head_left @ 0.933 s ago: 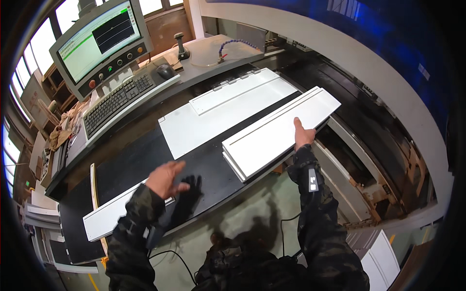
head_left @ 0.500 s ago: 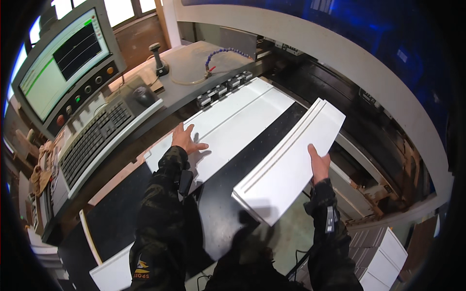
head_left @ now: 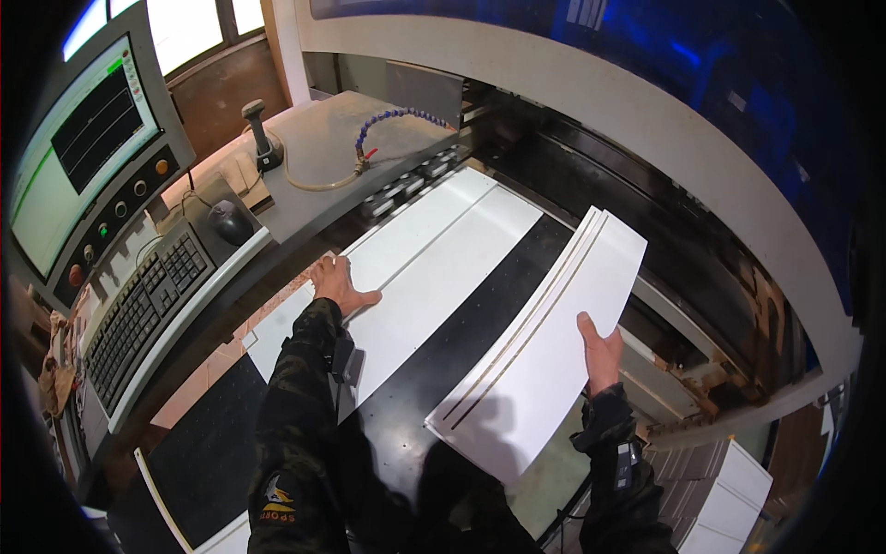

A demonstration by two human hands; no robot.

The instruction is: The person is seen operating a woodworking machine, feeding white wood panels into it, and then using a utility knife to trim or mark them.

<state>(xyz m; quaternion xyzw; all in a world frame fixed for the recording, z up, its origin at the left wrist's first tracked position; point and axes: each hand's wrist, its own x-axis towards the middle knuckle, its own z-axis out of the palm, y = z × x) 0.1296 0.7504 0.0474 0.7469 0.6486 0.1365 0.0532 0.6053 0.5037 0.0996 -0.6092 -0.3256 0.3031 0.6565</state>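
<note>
In my right hand (head_left: 602, 355) is a long white board (head_left: 544, 355) with two narrow grooves along its left side. The thumb lies on its face and the fingers go under the right edge, out of sight. It is tilted above a black table (head_left: 406, 429). My left hand (head_left: 341, 284) is at the left edge of a wide white panel (head_left: 434, 263) lying on that table. Its fingers curl over the edge, and the thumb stretches across the top. A straight seam runs lengthwise along the panel.
Black clamps (head_left: 406, 189) line the far left edge of the panel. At left are a monitor (head_left: 88, 157), keyboard (head_left: 148, 323), mouse (head_left: 231, 222) and handheld scanner (head_left: 262, 138). A blue segmented hose (head_left: 397, 114) arches behind. The machine's pale frame (head_left: 591, 83) curves overhead. Stacked boards (head_left: 706, 489) stand lower right.
The grooved board has turned in my right hand, showing more of its grooved face. My left hand has gone from spread fingers to fingers curled at the panel's edge. The view has shifted slightly.
</note>
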